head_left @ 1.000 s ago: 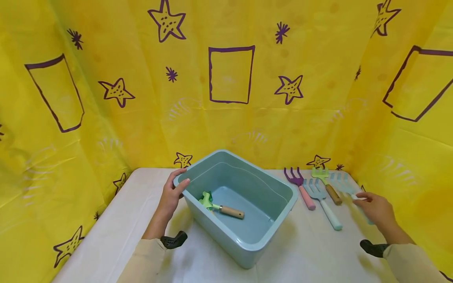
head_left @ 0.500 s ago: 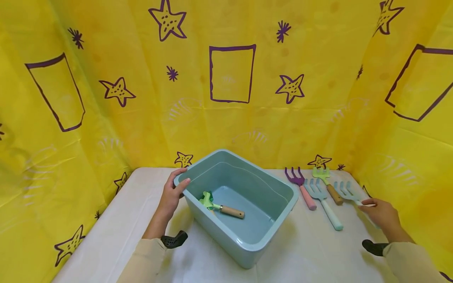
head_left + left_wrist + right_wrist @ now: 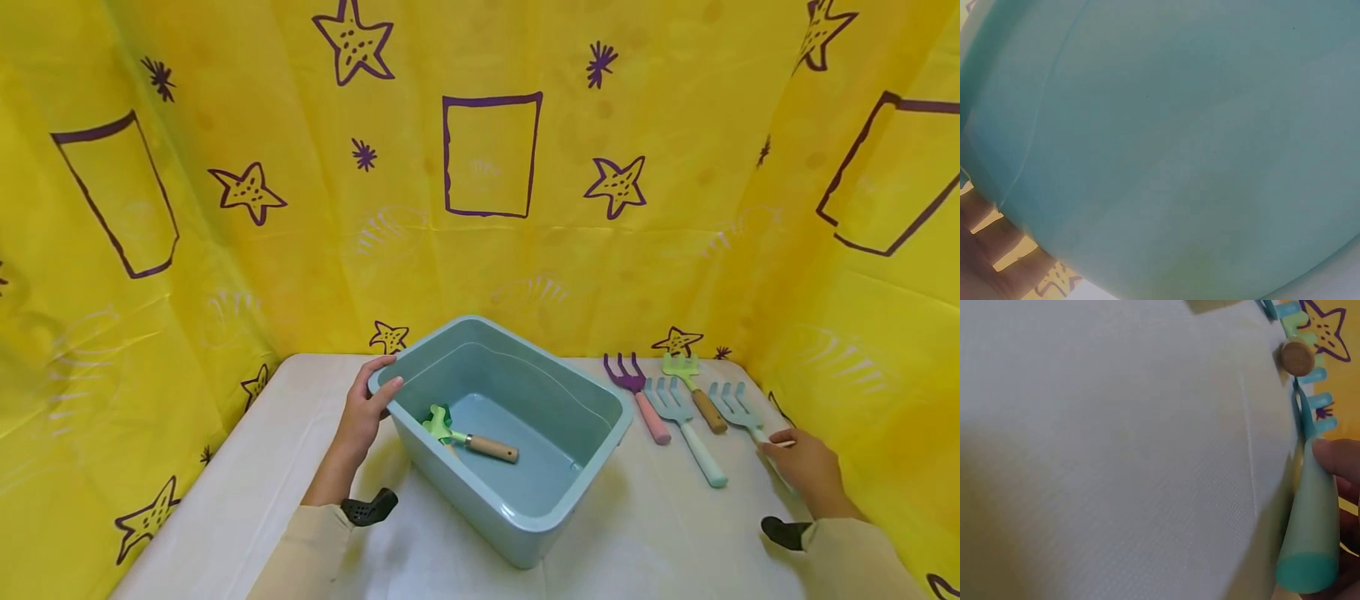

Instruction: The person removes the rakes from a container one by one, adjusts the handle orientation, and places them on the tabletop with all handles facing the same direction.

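My left hand [image 3: 367, 408] grips the left corner of a blue-grey plastic bin [image 3: 536, 523], thumb over the rim and fingers outside. In the left wrist view, its fingers [image 3: 997, 240] lie along the bin wall. At the far right, my right hand [image 3: 808, 467] pinches a light blue hand rake [image 3: 737, 406] near the top of its pale green handle [image 3: 1310, 512], its head pointing away from me. Close to its left lie a green rake with a wooden handle [image 3: 708, 412], another light blue rake [image 3: 701, 454] and a purple rake with a pink handle [image 3: 651, 417].
Inside the bin lies a light green tool with a wooden handle [image 3: 491, 448], partly over something dark green. The white-covered table [image 3: 225, 500] meets yellow patterned cloth [image 3: 480, 267] at the back and both sides.
My right hand has drawn the light blue rake a little right and toward me, so it lies beside the other rakes. The left hand and bin have stayed put.
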### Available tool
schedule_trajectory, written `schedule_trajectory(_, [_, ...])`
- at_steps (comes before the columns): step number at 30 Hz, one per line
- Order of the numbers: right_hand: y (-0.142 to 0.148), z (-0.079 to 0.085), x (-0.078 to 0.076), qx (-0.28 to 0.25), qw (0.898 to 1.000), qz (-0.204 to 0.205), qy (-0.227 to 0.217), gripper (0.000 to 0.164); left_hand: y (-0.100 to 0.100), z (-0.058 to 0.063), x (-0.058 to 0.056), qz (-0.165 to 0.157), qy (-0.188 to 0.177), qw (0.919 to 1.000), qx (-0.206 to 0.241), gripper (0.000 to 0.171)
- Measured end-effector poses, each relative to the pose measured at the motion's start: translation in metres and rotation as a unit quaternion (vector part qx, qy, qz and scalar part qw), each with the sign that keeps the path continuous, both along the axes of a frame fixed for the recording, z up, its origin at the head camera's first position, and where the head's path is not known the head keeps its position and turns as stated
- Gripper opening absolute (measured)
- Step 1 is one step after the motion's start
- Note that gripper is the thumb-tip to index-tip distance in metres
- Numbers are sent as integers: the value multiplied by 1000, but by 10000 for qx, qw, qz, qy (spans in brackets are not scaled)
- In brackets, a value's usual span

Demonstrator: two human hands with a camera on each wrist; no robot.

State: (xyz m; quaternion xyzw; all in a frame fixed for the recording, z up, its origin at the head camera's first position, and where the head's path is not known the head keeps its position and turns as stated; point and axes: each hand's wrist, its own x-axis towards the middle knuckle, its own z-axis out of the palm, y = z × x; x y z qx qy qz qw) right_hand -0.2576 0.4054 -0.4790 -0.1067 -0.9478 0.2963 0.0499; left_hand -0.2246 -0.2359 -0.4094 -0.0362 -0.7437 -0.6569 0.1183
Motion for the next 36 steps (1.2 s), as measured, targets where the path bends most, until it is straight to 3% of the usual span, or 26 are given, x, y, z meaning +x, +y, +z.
schedule_trajectory(5, [0, 2, 6, 300, 9988, 364, -128, 45, 1, 3, 0, -16, -98, 10000, 8, 48])
schedule_trajectory(8, [2, 4, 9, 608, 9956, 715, -75, 48, 4, 13, 7, -80, -91, 9999, 18, 49])
schedule_trajectory(12, [5, 4, 12, 1021, 9875, 1197, -122, 52, 10, 27, 18, -123, -84, 9999, -47, 50])
schedule_trajectory(15, [6, 6, 15, 1331, 9791, 1525, -218, 53, 12, 29, 20, -122, -96, 9998, -93, 51])
schedule_trajectory(20, [2, 10, 19, 1574, 9709, 1779, -298, 51, 10, 27, 18, -104, -131, 9998, -110, 50])
schedule_trajectory(27, [4, 12, 12, 1658, 9692, 1803, -248, 49, -1, -2, -2, -29, -44, 10000, 2, 48])
schedule_trajectory(36, [4, 9, 0, 1615, 9731, 1643, -36, 46, -1, -2, -1, 22, 55, 10000, -69, 48])
